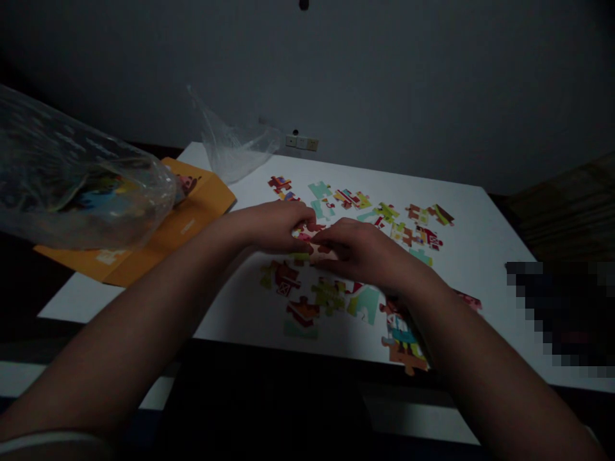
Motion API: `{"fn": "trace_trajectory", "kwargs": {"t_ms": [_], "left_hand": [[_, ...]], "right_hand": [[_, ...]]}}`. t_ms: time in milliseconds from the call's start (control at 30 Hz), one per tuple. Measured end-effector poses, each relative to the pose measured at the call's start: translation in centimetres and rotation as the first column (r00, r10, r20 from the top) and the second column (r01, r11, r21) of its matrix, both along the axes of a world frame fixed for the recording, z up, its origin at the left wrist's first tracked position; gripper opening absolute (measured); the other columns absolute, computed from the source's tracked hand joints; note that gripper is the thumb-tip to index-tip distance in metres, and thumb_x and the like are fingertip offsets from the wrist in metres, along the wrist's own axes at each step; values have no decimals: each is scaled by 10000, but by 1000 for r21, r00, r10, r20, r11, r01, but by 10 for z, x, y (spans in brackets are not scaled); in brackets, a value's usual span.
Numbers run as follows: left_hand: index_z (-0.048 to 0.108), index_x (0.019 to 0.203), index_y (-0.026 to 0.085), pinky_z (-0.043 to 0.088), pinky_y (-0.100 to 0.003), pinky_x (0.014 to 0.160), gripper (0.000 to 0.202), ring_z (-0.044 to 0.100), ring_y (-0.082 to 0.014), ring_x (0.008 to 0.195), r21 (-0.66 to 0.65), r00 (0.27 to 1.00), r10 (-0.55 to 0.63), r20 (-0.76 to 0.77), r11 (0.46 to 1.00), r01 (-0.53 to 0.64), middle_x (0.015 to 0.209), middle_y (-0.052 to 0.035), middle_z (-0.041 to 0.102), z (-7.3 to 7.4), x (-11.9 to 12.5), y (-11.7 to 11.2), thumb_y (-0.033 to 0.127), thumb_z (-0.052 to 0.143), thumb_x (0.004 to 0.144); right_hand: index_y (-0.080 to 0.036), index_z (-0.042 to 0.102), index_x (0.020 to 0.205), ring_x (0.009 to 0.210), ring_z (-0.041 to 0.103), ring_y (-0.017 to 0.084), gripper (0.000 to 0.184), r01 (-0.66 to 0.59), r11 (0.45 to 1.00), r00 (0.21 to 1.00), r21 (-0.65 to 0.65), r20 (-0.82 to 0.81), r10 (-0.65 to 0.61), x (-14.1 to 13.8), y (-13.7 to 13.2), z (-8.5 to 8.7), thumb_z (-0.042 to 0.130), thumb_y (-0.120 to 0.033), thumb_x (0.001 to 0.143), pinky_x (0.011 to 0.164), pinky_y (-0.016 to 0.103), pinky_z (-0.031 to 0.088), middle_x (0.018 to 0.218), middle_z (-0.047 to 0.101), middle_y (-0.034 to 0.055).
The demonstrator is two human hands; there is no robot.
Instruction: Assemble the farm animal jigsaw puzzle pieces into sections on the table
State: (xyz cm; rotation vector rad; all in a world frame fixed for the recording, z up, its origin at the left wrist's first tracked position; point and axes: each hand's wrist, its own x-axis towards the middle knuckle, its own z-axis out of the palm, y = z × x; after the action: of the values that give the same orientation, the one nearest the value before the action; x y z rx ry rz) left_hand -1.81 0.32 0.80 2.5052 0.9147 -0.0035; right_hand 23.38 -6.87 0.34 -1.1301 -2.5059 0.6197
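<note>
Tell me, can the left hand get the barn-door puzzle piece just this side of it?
Probably yes: the barn-door puzzle piece lies on the white table near the left hand, and nothing seems to cover it.

The scene is dim, the wall (408, 77) darkening toward the corners. The worktop (480, 230) is brightest, with soft shadow below the left hand (278, 227). Faint highlights streak the bag (134, 141); coarse pixelation masks a patch (567, 314) at right.

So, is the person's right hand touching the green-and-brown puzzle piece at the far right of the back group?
Apart. The head view shows white tabletop and other puzzle pieces between the right hand and the green-and-brown puzzle piece.
</note>
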Motion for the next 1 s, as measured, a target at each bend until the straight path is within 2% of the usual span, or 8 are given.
{"fn": "trace_trajectory", "kwargs": {"t_ms": [267,433,633,700,800,867,933,1000], "left_hand": [[743,1270,236,482,-355,867,403,695,-259,1035,13,999,34,-27,999,-34,1248,-106,787,0,2,-2,452,750,930],[758,1218,233,478,-358,840,308,707,-263,1000,44,1000,23,17,999,-24,1167,-94,804,-2,5,-1,393,707,959],[771,1067,230,459,-390,821,197,686,-263,917,79,999,48,-10,996,-47,1043,-101,796,0,9,-1,299,595,1010],[771,1051,236,451,-390,814,207,685,-261,918,81,999,45,-6,996,-45,1036,-98,793,0,9,0,294,575,1014],[756,1083,239,434,-370,775,210,683,-253,914,74,999,52,-9,996,-51,1071,-91,791,-1,8,0,396,638,1011],[743,1119,239,430,-359,767,262,685,-252,924,70,998,55,-24,996,-53,1104,-91,787,0,8,0,460,699,987],[731,1145,236,437,-355,780,291,687,-257,944,70,997,58,-42,996,-55,1130,-96,782,0,8,-1,471,724,974],[723,1165,233,446,-356,795,306,688,-262,958,69,997,57,-50,996,-54,1144,-101,779,1,8,-2,475,720,978]], "right_hand": [[-295,834,1269,948,736,250,299,-6,1000,1000,14,-15,6,4,1,1,758,-280,980,843,387,523,1078,834,63],[-261,853,1190,995,799,296,354,189,979,977,82,-117,-179,13,9,1,599,-226,946,906,453,577,1095,874,69],[-262,859,1052,868,787,277,287,392,914,886,109,-313,-343,15,12,-1,608,-267,914,859,446,578,928,850,40],[-262,840,947,770,735,244,235,465,885,778,22,-488,-396,13,15,-1,613,-269,890,756,395,553,811,787,30],[-268,739,790,535,500,170,151,545,805,440,-235,-737,-513,16,25,1,626,-334,865,526,305,378,609,562,-17],[-281,645,751,471,325,140,158,505,769,243,-392,-791,-562,22,33,4,662,-405,847,457,285,246,575,418,-56],[-291,541,726,468,258,134,265,438,766,146,-471,-803,-578,30,39,7,688,-481,838,436,286,196,583,344,-69],[-293,444,704,475,242,137,383,392,771,114,-502,-805,-582,38,42,9,678,-558,851,429,292,185,589,314,-67]]}}
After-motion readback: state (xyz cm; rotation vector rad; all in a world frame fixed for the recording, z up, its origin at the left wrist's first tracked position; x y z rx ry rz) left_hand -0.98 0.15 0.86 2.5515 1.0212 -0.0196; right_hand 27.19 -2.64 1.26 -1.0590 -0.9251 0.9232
